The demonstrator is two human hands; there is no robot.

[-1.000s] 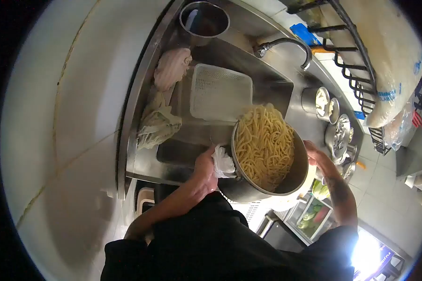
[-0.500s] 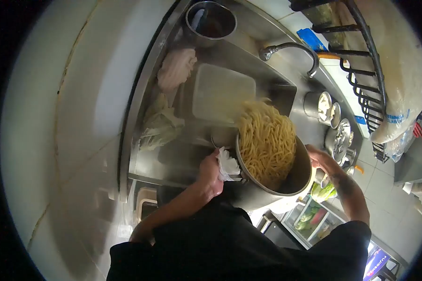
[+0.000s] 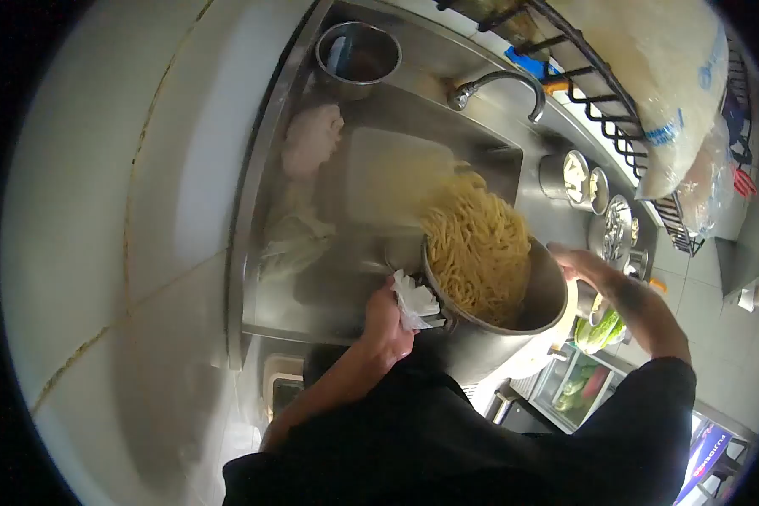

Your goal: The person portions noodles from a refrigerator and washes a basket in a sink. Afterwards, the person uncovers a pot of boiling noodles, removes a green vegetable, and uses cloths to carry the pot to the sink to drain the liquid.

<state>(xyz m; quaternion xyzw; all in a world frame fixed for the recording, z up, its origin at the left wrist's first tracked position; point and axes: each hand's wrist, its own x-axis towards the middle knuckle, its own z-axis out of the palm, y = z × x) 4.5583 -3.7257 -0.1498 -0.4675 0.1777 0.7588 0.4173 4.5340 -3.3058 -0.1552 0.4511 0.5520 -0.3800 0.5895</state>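
Observation:
A large metal stockpot is tipped toward the sink, with a mass of thick yellow noodles bulging at its mouth. My left hand is closed on the near-side handle through a crumpled white cloth or paper. On the opposite side my right hand grips the pot near its rim; the fingertips are hidden behind it. Cloudy yellowish liquid and steam spread from the noodles over a pale rectangular shape in the stainless sink.
A metal pot stands at the sink's far corner. Pinkish and pale green bundles lie along its left side. A curved faucet reaches over the right edge. Metal bowls line the counter below a black wire rack holding bags.
More steam and cloudy liquid now cover the sink, blurring the pale shape. The noodles bulge slightly farther forward. Both hands keep their hold on the pot while the view shifts a little.

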